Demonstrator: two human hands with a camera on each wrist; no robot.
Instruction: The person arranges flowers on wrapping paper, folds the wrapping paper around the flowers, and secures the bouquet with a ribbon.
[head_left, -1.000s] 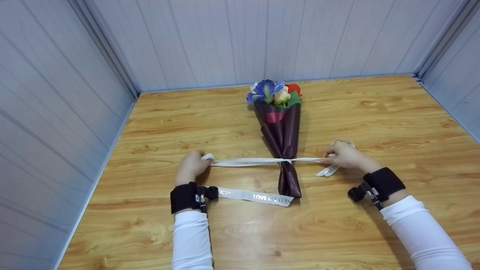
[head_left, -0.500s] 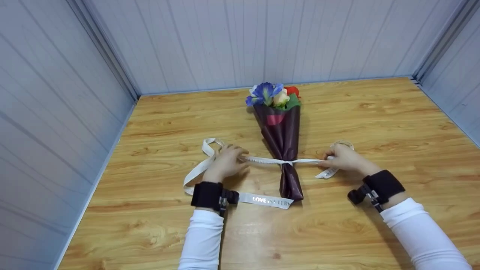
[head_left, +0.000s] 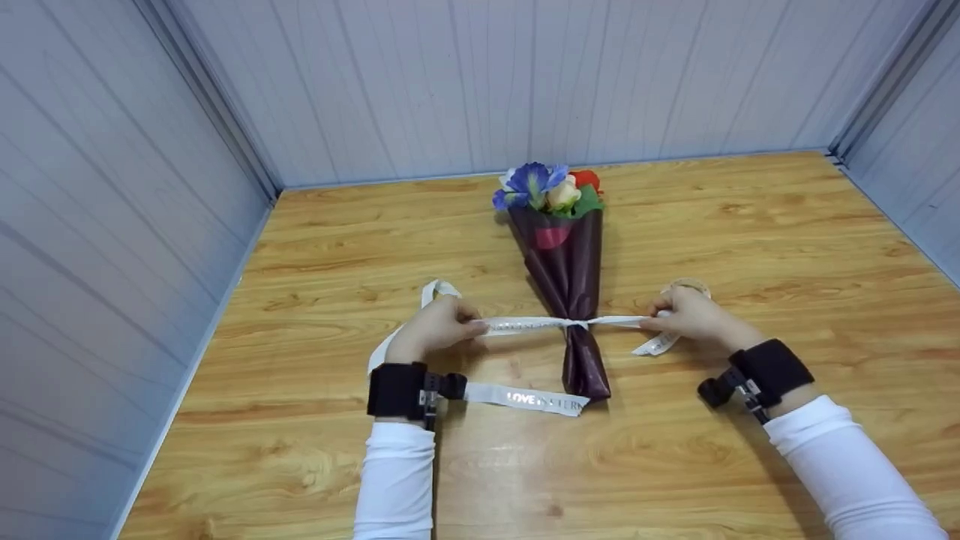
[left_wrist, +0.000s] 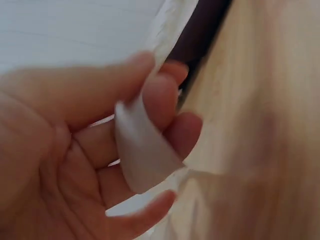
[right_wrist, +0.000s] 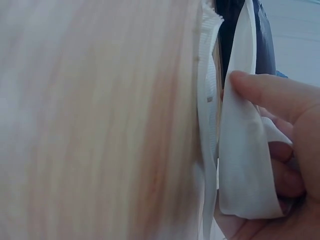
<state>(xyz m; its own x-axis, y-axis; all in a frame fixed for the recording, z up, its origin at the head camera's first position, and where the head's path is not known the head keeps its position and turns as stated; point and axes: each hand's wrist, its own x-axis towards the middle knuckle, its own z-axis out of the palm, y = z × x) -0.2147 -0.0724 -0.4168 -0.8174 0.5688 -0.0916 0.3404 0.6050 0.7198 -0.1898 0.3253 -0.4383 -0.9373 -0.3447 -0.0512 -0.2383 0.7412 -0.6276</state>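
A bouquet (head_left: pixel 562 262) in dark maroon wrap lies on the table, its blue, cream and red flowers toward the back wall. White printed ribbon (head_left: pixel 525 325) is tied round its narrow neck, with a knot in front. My left hand (head_left: pixel 439 324) pinches the ribbon's left length between thumb and fingers; in the left wrist view the ribbon (left_wrist: pixel 142 150) folds down across the fingers. On the other side my right hand (head_left: pixel 690 313) pinches the right length, and the ribbon (right_wrist: pixel 245 160) loops under the thumb in the right wrist view. Both lengths stretch nearly straight from the knot.
The ribbon's lettered tail (head_left: pixel 525 401) lies across the table near the bouquet's stem end. A short cut end (head_left: pixel 656 345) hangs by the right hand. Pale panel walls (head_left: pixel 495 82) border the wooden table (head_left: pixel 600 480) at the back and sides.
My left hand has moved right along the ribbon toward the bouquet, then slightly back left, leaving a loose loop behind it. My right hand stays nearly still, holding the ribbon.
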